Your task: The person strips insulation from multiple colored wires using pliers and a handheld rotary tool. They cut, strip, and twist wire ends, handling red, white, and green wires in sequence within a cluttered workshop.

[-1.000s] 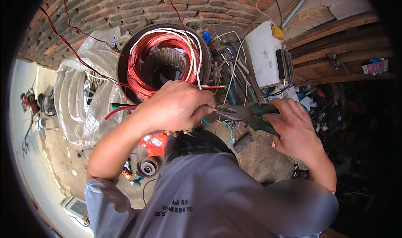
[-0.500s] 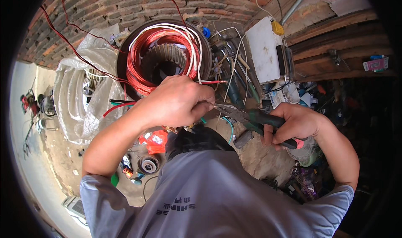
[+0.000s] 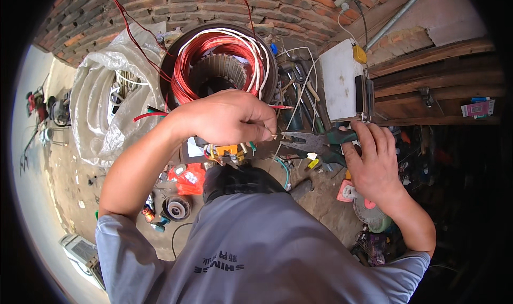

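Observation:
My left hand (image 3: pixel 235 118) is closed, its thumb and forefinger pinching a thin wire whose bare copper end sticks out toward the pliers. My right hand (image 3: pixel 374 157) is wrapped round the dark green handles of the pliers (image 3: pixel 307 142). Their jaws look parted and lie just right of the wire end; whether they touch it I cannot tell. Beyond the left hand stands a round motor stator (image 3: pixel 167 63) with a coil of red winding wire (image 3: pixel 184 71) and white leads (image 3: pixel 262 71). A red lead (image 3: pixel 281 107) with a bare tip pokes out past my knuckles.
Several hand tools (image 3: pixel 302 85) lie right of the stator, near a white board (image 3: pixel 339 82). A clear plastic sack (image 3: pixel 91 117) stands at the left. An orange-yellow part (image 3: pixel 227 150) and a red bag (image 3: pixel 189 180) are below my left forearm. A brick wall (image 3: pixel 187 7) closes the far side.
The plier handles have spread and the jaws have parted. My right hand has turned, its fingers now stretched over the upper handle. The left hand keeps its pinch. The whole view has shifted slightly.

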`<action>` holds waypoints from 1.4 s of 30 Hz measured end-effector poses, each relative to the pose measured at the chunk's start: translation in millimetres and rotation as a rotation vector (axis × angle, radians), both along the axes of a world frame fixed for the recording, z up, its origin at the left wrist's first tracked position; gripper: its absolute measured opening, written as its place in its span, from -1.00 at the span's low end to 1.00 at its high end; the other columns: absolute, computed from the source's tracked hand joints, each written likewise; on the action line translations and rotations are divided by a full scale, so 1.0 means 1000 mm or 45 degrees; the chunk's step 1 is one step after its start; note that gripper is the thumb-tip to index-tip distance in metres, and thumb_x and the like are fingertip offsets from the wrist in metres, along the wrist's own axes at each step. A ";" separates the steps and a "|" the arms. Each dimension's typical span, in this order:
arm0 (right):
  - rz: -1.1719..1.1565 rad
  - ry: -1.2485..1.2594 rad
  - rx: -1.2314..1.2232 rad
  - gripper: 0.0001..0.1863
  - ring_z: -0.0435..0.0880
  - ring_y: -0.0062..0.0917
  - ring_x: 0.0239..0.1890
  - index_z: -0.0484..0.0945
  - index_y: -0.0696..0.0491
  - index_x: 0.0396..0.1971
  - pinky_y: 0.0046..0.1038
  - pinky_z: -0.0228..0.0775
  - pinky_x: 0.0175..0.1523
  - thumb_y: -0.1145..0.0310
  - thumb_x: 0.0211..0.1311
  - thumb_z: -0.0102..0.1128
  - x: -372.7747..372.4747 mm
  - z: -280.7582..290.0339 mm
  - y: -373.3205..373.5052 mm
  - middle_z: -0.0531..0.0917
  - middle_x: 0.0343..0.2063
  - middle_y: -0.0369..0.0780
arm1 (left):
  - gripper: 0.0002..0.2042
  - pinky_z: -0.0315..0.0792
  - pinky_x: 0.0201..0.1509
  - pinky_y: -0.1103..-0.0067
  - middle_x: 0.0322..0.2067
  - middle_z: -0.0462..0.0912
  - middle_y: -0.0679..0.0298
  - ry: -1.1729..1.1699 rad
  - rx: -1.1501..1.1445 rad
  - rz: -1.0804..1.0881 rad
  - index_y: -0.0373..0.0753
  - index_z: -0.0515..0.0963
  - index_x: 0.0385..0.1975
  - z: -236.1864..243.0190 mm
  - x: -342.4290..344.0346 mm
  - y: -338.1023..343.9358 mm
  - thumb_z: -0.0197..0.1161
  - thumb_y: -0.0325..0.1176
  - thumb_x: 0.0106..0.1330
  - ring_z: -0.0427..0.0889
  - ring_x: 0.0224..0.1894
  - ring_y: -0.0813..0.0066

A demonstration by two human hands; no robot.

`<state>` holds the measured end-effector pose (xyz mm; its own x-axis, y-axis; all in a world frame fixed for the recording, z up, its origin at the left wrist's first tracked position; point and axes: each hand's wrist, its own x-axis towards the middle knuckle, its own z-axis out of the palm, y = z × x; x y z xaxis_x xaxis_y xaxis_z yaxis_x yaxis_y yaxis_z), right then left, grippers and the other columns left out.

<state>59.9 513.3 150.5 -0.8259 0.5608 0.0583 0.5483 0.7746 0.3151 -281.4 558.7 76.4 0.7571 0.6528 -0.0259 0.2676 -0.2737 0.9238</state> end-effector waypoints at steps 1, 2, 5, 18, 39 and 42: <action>0.018 -0.003 0.029 -0.69 0.45 -0.02 0.26 0.68 0.14 -0.11 0.09 0.33 0.31 0.48 0.08 0.32 -0.001 -0.001 0.001 0.48 0.27 0.02 | -0.86 0.53 -0.15 0.40 -0.35 0.76 0.17 0.041 -0.068 -0.004 -0.31 0.69 -0.15 0.003 0.000 0.001 0.33 -0.39 0.42 0.73 -0.30 0.31; 0.046 -0.021 0.078 -0.72 0.47 -0.06 0.23 0.68 0.12 -0.14 0.05 0.35 0.29 0.43 0.10 0.31 -0.003 0.000 0.002 0.50 0.26 0.00 | -0.86 0.53 -0.15 0.40 -0.36 0.76 0.17 0.054 -0.066 -0.004 -0.31 0.69 -0.16 0.004 0.000 0.001 0.33 -0.39 0.43 0.73 -0.30 0.32; 0.109 -0.067 0.198 -0.78 0.54 -0.14 0.17 0.68 0.08 -0.22 -0.04 0.39 0.24 0.33 0.15 0.28 -0.009 0.003 0.004 0.55 0.24 -0.03 | -0.87 0.52 -0.16 0.41 -0.38 0.76 0.18 0.076 -0.072 -0.016 -0.30 0.69 -0.17 0.005 0.001 0.001 0.33 -0.39 0.44 0.72 -0.31 0.33; 0.231 -0.078 0.296 -0.84 0.57 -0.22 0.07 0.70 0.06 -0.28 -0.21 0.43 0.14 0.32 0.19 0.31 -0.018 0.012 0.005 0.59 0.19 -0.05 | -0.87 0.47 -0.23 0.39 -0.45 0.72 0.15 0.148 -0.085 -0.072 -0.32 0.67 -0.22 0.010 0.002 0.004 0.35 -0.38 0.41 0.67 -0.37 0.33; -0.136 -0.133 -0.688 -0.63 0.59 -0.13 -0.07 0.75 0.10 -0.13 -0.15 0.52 0.06 0.43 -0.04 0.37 -0.029 0.039 0.013 0.53 -0.15 -0.11 | -0.90 0.54 -0.23 0.22 -0.39 0.76 0.13 0.193 0.347 0.150 -0.22 0.69 -0.27 -0.003 0.009 -0.022 0.40 -0.40 0.27 0.76 -0.26 0.04; -0.278 -0.152 -0.927 -0.56 0.62 -0.13 0.00 0.76 0.07 -0.09 -0.16 0.52 0.07 0.49 -0.11 0.36 -0.030 0.041 0.023 0.58 -0.05 -0.11 | -0.90 0.54 -0.23 0.21 -0.39 0.76 0.12 0.205 0.364 0.149 -0.22 0.68 -0.28 -0.002 0.010 -0.022 0.40 -0.40 0.27 0.76 -0.26 0.04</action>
<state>30.2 536.6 191.0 -0.6694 0.5748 -0.4707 0.7071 0.6873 -0.1662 -271.3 537.0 74.0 0.6779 0.7329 0.0576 0.4487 -0.4745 0.7573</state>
